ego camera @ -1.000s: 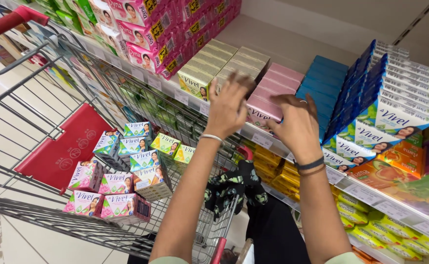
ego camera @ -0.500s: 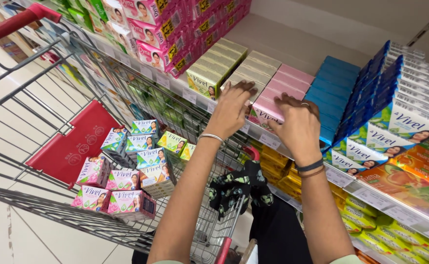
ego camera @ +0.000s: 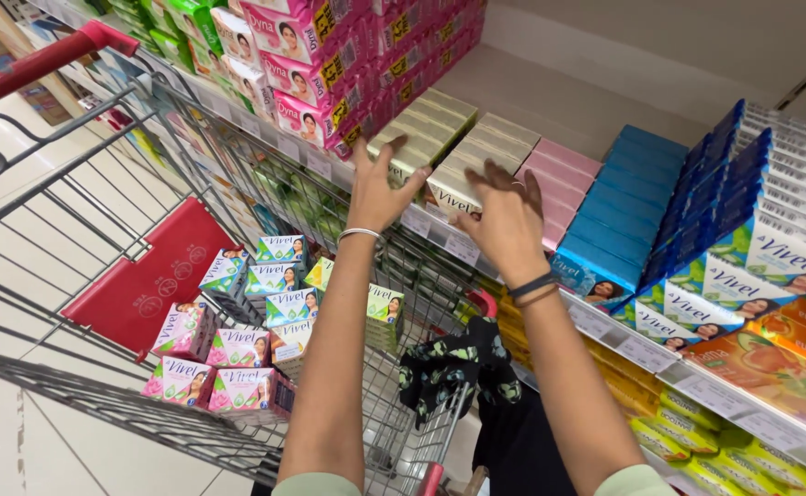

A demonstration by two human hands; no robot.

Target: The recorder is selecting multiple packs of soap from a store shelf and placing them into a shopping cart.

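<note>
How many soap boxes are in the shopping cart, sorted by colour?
Pink boxes: 4
Teal boxes: 4
Lime-green boxes: 2
Pale cream box: 1
Total: 11 in view; any boxes hidden behind the arm or under the others cannot be counted.
</note>
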